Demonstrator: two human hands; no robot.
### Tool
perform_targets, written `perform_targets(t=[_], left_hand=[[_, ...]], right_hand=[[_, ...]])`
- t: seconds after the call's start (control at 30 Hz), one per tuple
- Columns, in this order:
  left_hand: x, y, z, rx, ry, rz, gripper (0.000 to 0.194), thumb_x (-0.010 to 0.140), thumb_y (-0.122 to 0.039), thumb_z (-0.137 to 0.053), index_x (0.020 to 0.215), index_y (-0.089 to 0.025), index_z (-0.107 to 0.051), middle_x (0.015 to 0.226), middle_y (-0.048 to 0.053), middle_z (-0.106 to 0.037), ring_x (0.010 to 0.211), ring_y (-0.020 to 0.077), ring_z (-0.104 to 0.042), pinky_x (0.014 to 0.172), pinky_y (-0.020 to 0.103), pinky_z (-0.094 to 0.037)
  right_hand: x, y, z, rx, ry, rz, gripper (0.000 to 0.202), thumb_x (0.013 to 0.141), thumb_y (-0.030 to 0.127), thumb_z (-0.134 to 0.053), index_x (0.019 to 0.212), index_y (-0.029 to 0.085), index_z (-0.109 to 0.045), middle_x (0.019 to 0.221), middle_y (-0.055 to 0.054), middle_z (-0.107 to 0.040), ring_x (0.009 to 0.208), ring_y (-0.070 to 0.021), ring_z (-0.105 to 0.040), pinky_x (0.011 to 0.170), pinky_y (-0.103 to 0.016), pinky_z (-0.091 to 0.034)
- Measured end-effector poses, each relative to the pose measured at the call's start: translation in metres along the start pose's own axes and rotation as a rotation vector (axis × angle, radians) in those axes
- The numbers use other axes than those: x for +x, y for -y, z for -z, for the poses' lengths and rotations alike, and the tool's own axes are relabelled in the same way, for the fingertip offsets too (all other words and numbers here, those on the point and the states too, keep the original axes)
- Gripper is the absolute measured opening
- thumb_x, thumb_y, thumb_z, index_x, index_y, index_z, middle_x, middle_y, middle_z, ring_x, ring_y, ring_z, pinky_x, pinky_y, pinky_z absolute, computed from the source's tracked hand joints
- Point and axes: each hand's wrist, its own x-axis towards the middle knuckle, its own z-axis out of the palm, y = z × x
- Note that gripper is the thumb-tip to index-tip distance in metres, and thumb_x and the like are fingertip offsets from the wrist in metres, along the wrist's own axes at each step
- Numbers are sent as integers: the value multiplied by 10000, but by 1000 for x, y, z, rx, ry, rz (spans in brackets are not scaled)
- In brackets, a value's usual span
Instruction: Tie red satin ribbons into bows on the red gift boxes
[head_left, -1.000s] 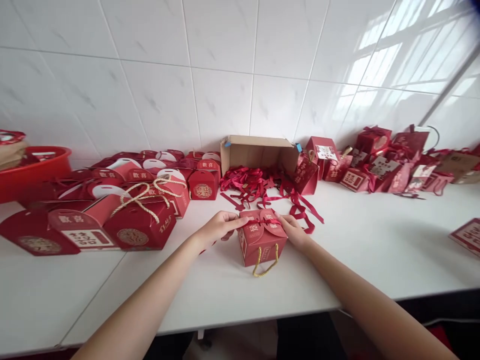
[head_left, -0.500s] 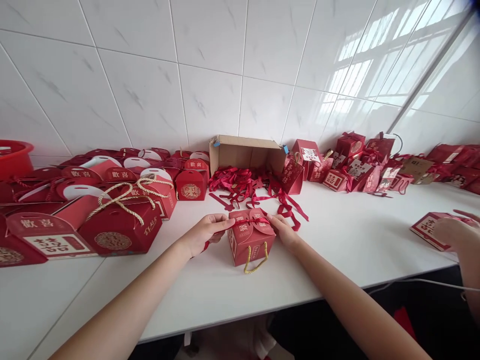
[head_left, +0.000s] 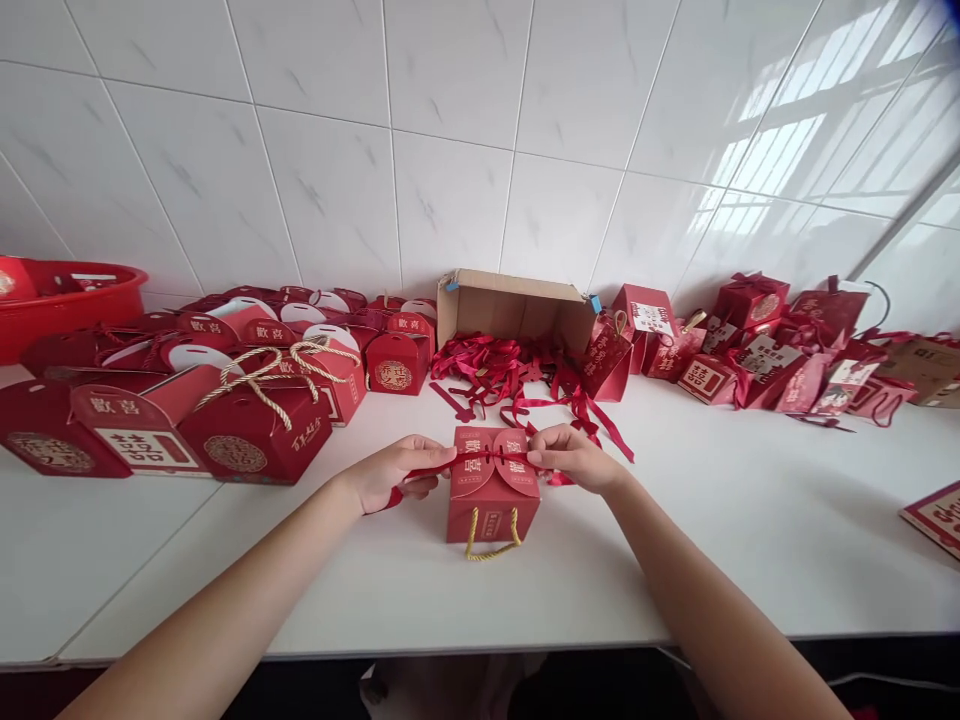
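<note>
A small red gift box [head_left: 493, 490] with rounded top flaps and a yellow cord handle at its front stands on the white table. Dark red ribbon [head_left: 431, 470] runs across its top through the flaps. At the box's left side, my left hand [head_left: 397, 472] pinches the ribbon, and a loop of it hangs below the fingers. My right hand [head_left: 574, 457] pinches the ribbon's other end at the top right edge of the box. Behind the box lies a heap of red ribbons [head_left: 487, 362], spilling from an open cardboard box [head_left: 514, 300].
Many red boxes [head_left: 255, 435], one with gold cord, crowd the left, near a red basin [head_left: 82, 300]. More decorated boxes [head_left: 750, 300] stand along the wall at right. Part of another box [head_left: 937, 520] shows at the right edge.
The view has turned left, and the other person's hand at the right is out of sight. The box now faces more squarely forward, and my right hand has shifted to pinch the ribbon from above.
</note>
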Motion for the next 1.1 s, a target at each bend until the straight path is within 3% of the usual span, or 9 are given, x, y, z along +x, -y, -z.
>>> perform_targets(t=[0.37, 0.53, 0.63, 0.7, 0.8, 0.9, 0.97, 1.03, 1.1], left_hand=[[3, 0, 6, 87, -10, -25, 372, 620, -446, -732, 494, -155, -535, 436, -67, -278, 434, 54, -177, 470, 253, -101], [0, -5, 0, 198, -15, -30, 349, 668, -426, -704, 522, -152, -543, 491, -37, -382, 466, 71, -257, 465, 248, -167], [-5, -14, -6, 315, -65, -74, 300, 723, -438, -664, 649, -164, -567, 620, -13, -485, 549, 98, -384, 513, 236, -285], [-8, -25, -13, 464, -224, -184, 270, 769, -451, -620, 761, -188, -559, 771, 7, -543, 707, 141, -489, 638, 252, -381], [-12, -45, -33, 662, -432, -381, 255, 803, -462, -579, 837, -219, -512, 908, 9, -558, 894, 182, -526, 825, 306, -406], [-9, -58, -63, 862, -391, -467, 330, 732, -456, -656, 918, -231, -502, 1012, 24, -574, 990, 223, -519, 895, 366, -397], [-4, -61, -80, 995, -444, -529, 332, 716, -416, -670, 924, -224, -498, 1027, 39, -581, 1019, 250, -508, 923, 421, -376], [1, -61, -90, 1051, -507, -584, 228, 751, -340, -623, 901, -216, -506, 989, 40, -596, 1005, 251, -520, 952, 468, -345], [4, -61, -91, 963, -437, -542, 189, 775, -295, -587, 939, -219, -534, 1030, 43, -603, 1008, 240, -541, 961, 466, -356]], right_hand=[[-4, -3, 7, 46, 91, 13, 345, 739, 343, -686, 525, 150, -497, 526, 35, -456, 496, -65, -366, 485, -219, -270], [-9, 0, 9, 67, 85, 23, 286, 765, 325, -672, 569, 144, -567, 548, 21, -488, 508, -73, -389, 490, -225, -281], [-14, 7, 6, 137, 38, 100, 277, 782, 336, -664, 593, 147, -596, 553, 23, -466, 522, -81, -389, 508, -235, -301], [-17, 13, 2, 186, 21, 163, 266, 791, 341, -661, 615, 146, -617, 573, 16, -472, 546, -91, -403, 531, -245, -326], [-20, 21, -7, 254, 2, 274, 200, 820, 323, -639, 712, 159, -674, 629, 1, -511, 616, -109, -454, 619, -265, -385], [-21, 25, -16, 295, -45, 340, 127, 830, 288, -632, 810, 194, -715, 656, 1, -528, 655, -115, -474, 686, -279, -411], [-21, 24, -19, 291, -84, 334, 115, 829, 282, -635, 846, 211, -724, 655, 4, -528, 658, -115, -473, 687, -278, -410], [-21, 23, -21, 279, -120, 319, 115, 832, 288, -633, 860, 222, -723, 659, 5, -536, 662, -115, -472, 682, -272, -402], [-20, 23, -20, 277, -152, 305, 108, 829, 293, -636, 858, 229, -718, 660, 7, -541, 656, -111, -465, 674, -265, -392]])
